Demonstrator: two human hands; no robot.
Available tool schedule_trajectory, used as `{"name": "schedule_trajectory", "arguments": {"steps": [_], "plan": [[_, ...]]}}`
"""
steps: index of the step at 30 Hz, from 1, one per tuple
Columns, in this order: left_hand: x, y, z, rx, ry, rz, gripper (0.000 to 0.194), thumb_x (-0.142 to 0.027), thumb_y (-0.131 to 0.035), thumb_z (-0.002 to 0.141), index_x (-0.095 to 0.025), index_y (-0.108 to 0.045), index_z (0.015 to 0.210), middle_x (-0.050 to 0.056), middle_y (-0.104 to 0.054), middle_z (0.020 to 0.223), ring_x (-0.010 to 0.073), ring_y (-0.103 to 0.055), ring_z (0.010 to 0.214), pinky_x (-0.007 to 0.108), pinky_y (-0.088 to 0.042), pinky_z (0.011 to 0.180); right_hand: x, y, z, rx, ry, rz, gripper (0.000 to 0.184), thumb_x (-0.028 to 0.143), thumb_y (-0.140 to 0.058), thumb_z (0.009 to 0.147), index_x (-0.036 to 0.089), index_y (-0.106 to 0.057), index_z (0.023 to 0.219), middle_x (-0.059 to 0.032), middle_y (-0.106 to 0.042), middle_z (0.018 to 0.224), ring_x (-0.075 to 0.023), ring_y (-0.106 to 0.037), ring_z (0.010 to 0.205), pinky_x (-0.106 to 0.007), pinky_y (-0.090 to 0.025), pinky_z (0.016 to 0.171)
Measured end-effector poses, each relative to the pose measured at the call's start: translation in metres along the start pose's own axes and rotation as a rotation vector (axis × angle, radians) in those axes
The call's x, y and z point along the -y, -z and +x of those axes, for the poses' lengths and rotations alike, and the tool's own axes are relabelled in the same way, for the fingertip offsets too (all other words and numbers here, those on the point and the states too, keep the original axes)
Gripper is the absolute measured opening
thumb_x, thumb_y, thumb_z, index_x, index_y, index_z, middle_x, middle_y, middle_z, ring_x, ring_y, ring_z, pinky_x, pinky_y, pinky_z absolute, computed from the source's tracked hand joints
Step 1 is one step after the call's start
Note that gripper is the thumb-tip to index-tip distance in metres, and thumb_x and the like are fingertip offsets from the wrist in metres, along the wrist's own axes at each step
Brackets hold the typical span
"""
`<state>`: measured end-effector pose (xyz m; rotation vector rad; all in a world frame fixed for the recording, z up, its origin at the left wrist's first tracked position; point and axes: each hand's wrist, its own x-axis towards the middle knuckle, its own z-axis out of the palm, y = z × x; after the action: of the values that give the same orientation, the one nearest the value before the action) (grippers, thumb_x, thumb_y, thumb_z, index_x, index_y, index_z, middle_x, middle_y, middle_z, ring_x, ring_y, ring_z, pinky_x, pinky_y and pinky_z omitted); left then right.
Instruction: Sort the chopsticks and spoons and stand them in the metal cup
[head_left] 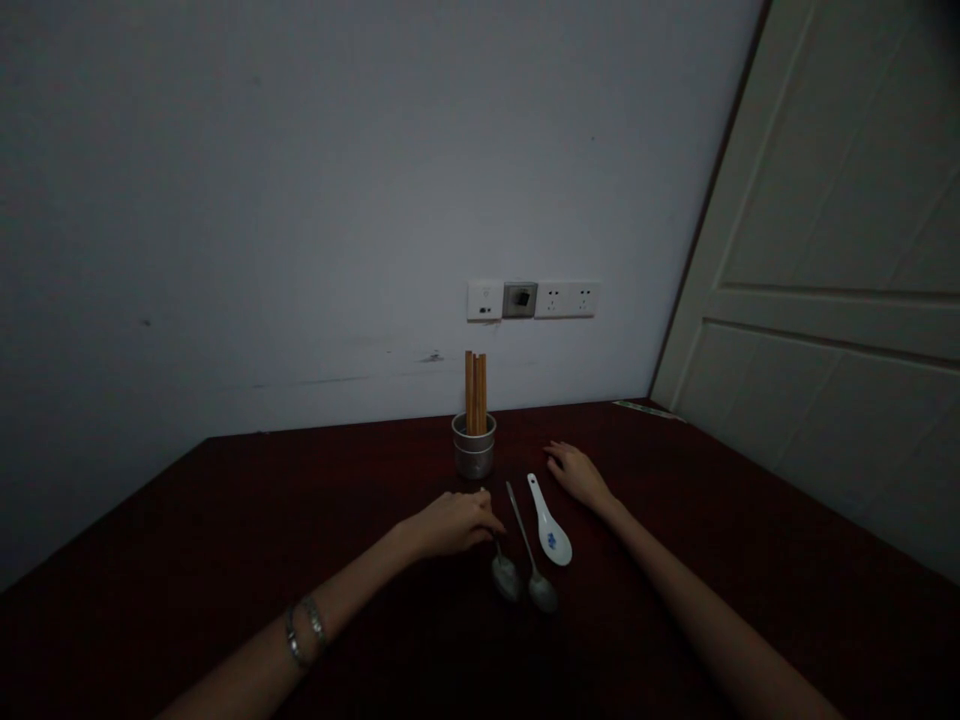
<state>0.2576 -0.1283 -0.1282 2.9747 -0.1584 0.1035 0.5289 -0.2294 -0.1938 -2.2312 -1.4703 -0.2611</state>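
Observation:
My left hand is closed around the handle of a metal spoon, whose bowl points toward me, low over or on the table. Just right of it lies a second metal spoon with a long thin handle. Beside that is a white soup spoon with a blue mark in its bowl. My right hand rests flat on the table near the white spoon's handle end, fingers stretched out, holding nothing. Behind my left hand a metal cup stands upright with several wooden chopsticks in it.
The dark red table meets a pale wall at the back. Sockets and a switch are on the wall above the cup. A panelled door rises along the right side. A thin strip lies at the back right edge.

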Motion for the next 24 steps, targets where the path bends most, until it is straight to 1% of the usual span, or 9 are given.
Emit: {"name": "schedule_trajectory", "arguments": {"steps": [7,10,15,19,24], "plan": [[0.001,-0.007,0.000,-0.017,-0.039,0.158,0.025,-0.025,-0.045,0.086,-0.033,-0.061,0.103,0.001,-0.055,0.088,0.0101,-0.055,0.067,0.020,-0.036,0.054,0.001,0.002,0.000,0.010,-0.002,0.004,0.039,0.025,-0.039,0.083,0.009,-0.059,0.113,-0.0155,-0.053,0.122,-0.0221,-0.044,0.117,-0.033,-0.031,0.099],[0.001,-0.006,-0.001,-0.014,-0.053,0.193,0.024,-0.025,-0.045,0.086,-0.032,-0.061,0.102,0.001,-0.055,0.086,0.0090,-0.054,0.063,0.020,-0.036,0.054,0.001,0.002,0.000,0.010,0.000,-0.003,0.039,0.025,-0.039,0.082,0.010,-0.059,0.112,-0.0145,-0.054,0.121,-0.0220,-0.044,0.117,-0.033,-0.031,0.099],[0.001,-0.006,-0.004,-0.054,-0.075,0.221,0.022,-0.022,-0.044,0.086,-0.029,-0.061,0.099,0.000,-0.055,0.085,0.0084,-0.054,0.062,0.019,-0.036,0.052,-0.001,0.000,0.001,0.010,-0.006,-0.017,0.039,0.025,-0.040,0.082,0.011,-0.059,0.113,-0.0137,-0.054,0.122,-0.0217,-0.045,0.116,-0.034,-0.031,0.099],[0.001,-0.003,-0.006,-0.116,-0.054,0.160,0.021,-0.024,-0.042,0.087,-0.022,-0.061,0.095,0.002,-0.054,0.084,0.0088,-0.054,0.063,0.019,-0.037,0.055,-0.001,-0.001,0.001,0.011,-0.007,-0.009,0.039,0.025,-0.039,0.082,0.011,-0.058,0.113,-0.0138,-0.053,0.122,-0.0215,-0.045,0.117,-0.034,-0.031,0.099],[0.001,0.013,-0.007,-0.257,-0.017,-0.036,0.020,-0.021,-0.040,0.088,-0.016,-0.059,0.093,0.004,-0.055,0.086,0.0110,-0.054,0.073,0.021,-0.041,0.064,-0.001,-0.002,0.001,-0.007,-0.015,0.018,0.038,0.024,-0.040,0.081,0.011,-0.060,0.111,-0.0141,-0.054,0.121,-0.0221,-0.046,0.115,-0.034,-0.033,0.098]]}}
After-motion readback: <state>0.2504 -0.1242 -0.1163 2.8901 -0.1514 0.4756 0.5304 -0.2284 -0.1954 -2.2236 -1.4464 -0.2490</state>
